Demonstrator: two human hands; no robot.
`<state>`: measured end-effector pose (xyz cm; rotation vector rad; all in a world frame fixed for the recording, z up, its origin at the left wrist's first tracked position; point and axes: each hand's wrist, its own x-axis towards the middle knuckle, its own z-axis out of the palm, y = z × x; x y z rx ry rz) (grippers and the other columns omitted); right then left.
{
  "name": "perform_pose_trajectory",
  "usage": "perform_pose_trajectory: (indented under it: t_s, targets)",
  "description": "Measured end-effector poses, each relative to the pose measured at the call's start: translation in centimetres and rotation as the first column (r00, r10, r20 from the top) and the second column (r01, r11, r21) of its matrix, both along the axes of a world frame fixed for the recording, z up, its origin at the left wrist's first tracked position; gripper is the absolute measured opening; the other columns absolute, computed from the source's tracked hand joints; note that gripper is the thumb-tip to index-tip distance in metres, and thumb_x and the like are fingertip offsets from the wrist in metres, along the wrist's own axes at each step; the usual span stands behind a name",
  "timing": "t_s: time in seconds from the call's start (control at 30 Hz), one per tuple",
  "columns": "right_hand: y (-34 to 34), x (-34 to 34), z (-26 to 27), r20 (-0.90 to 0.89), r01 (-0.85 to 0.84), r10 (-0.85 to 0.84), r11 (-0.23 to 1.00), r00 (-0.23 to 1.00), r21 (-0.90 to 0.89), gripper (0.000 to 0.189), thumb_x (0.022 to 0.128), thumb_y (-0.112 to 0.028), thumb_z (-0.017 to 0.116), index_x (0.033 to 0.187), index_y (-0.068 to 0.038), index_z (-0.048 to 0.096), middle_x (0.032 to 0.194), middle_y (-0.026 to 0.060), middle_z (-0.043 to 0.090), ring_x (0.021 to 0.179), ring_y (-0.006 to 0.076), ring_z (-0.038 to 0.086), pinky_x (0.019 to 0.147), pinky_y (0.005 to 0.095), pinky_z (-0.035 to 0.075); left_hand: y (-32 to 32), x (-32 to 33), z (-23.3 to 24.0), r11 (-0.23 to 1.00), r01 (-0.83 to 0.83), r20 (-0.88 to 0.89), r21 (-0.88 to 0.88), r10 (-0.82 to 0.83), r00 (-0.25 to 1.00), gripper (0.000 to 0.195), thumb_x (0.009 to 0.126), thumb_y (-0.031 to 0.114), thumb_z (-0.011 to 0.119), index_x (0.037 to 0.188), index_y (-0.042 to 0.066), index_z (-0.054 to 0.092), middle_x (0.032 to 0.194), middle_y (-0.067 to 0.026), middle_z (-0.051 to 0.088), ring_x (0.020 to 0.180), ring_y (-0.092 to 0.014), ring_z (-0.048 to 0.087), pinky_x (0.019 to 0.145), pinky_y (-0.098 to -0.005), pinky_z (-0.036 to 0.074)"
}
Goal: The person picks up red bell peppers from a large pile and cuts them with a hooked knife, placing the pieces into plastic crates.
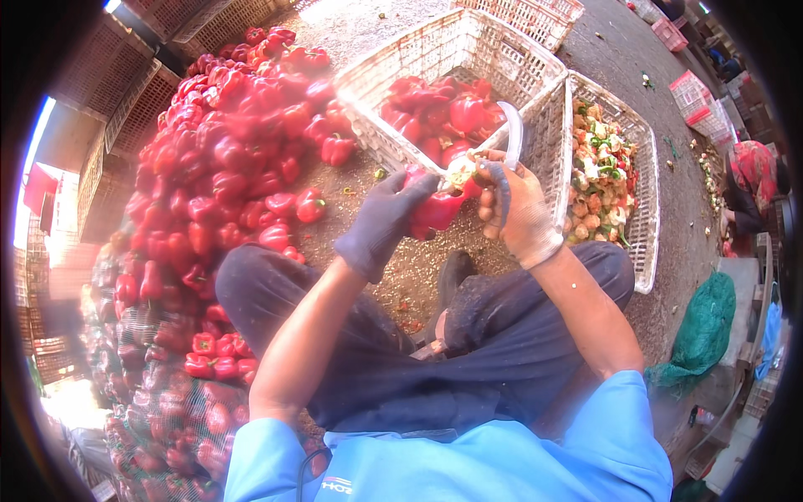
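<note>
My left hand point(395, 213), in a dark glove, grips a red bell pepper point(434, 212) just in front of a white plastic crate. The pepper is cut open, and its pale seed core point(460, 170) shows between my two hands. In a stained, light-coloured glove, my right hand point(514, 204) holds a knife with a curved blade point(513, 128). The blade points up and away from me; its handle is hidden in my fist. My right thumb and fingers are by the core, but whether they pinch it I cannot tell.
Red peppers point(219, 163) are heaped on the left, with filled mesh sacks point(169, 414) nearer me. Cut red peppers lie in the white crate point(370, 141). A second crate point(649, 207) holds cores. At right are a green sack point(706, 320) and another person point(753, 172).
</note>
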<state>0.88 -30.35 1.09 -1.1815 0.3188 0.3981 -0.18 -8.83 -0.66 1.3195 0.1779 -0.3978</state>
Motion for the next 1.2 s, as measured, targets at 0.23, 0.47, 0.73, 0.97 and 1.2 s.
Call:
perform_pose_trajectory:
  t_s: [0.23, 0.47, 0.73, 0.97, 1.2]
  targets:
    - [1.7, -0.8, -0.7, -0.078, 0.108, -0.121, 0.981, 0.990, -0.162, 0.029, 0.101, -0.025, 0.076, 0.124, -0.014, 0.063, 0.077, -0.0018, 0.064, 0.050, 0.0068, 0.054, 0.038, 0.0243, 0.039, -1.2, -0.3, 0.1, 0.978, 0.142, 0.026, 0.155, -0.148, 0.989, 0.040, 0.095, 0.034, 0.083, 0.116, 0.002, 0.072, 0.094, -0.0041, 0.074, 0.075, -0.010, 0.069, 0.064, -0.0258, 0.056]
    - [3.7, -1.9, -0.3, -0.085, 0.052, -0.083, 0.949, 0.993, -0.312, 0.030, 0.100, -0.025, 0.078, 0.121, -0.014, 0.060, 0.071, -0.0027, 0.060, 0.049, 0.0066, 0.052, 0.037, 0.0250, 0.037, -1.0, -0.7, -1.0, 0.968, 0.093, -0.013, 0.233, -0.093, 0.996, 0.032, 0.094, 0.031, 0.084, 0.106, 0.002, 0.078, 0.076, 0.0004, 0.070, 0.063, -0.005, 0.061, 0.055, -0.0253, 0.048]
    - [3.3, -1.7, -1.1, 0.016, 0.038, -0.035, 0.981, 0.999, -0.192, 0.022, 0.104, -0.026, 0.069, 0.119, -0.018, 0.055, 0.069, -0.0005, 0.061, 0.047, 0.0102, 0.053, 0.037, 0.0256, 0.035, -1.1, -0.6, -0.7, 0.943, 0.040, 0.071, 0.329, -0.067, 0.995, 0.026, 0.095, 0.021, 0.079, 0.112, 0.000, 0.078, 0.090, -0.0025, 0.076, 0.081, -0.006, 0.068, 0.071, -0.0245, 0.054]
    - [1.1, -0.8, -1.1, -0.137, -0.129, 0.131, 0.991, 0.982, 0.029, 0.021, 0.106, -0.037, 0.063, 0.115, -0.019, 0.059, 0.072, -0.0011, 0.061, 0.057, 0.0130, 0.059, 0.041, 0.0284, 0.039, -0.3, -0.4, -0.2, 0.992, 0.064, 0.077, 0.104, -0.072, 0.994, 0.028, 0.096, 0.014, 0.076, 0.120, -0.001, 0.075, 0.097, -0.0053, 0.077, 0.085, -0.008, 0.070, 0.072, -0.0255, 0.057]
    - [-1.5, 0.6, -2.3, -0.011, -0.165, 0.167, 0.980, 0.986, 0.108, 0.030, 0.107, -0.043, 0.062, 0.110, -0.014, 0.067, 0.085, -0.0043, 0.064, 0.061, 0.0049, 0.057, 0.043, 0.0221, 0.036, -0.1, 0.0, -0.7, 0.977, 0.104, 0.023, 0.189, -0.110, 0.994, 0.022, 0.098, 0.020, 0.077, 0.109, 0.001, 0.075, 0.085, -0.0035, 0.076, 0.067, -0.008, 0.067, 0.055, -0.0242, 0.052]
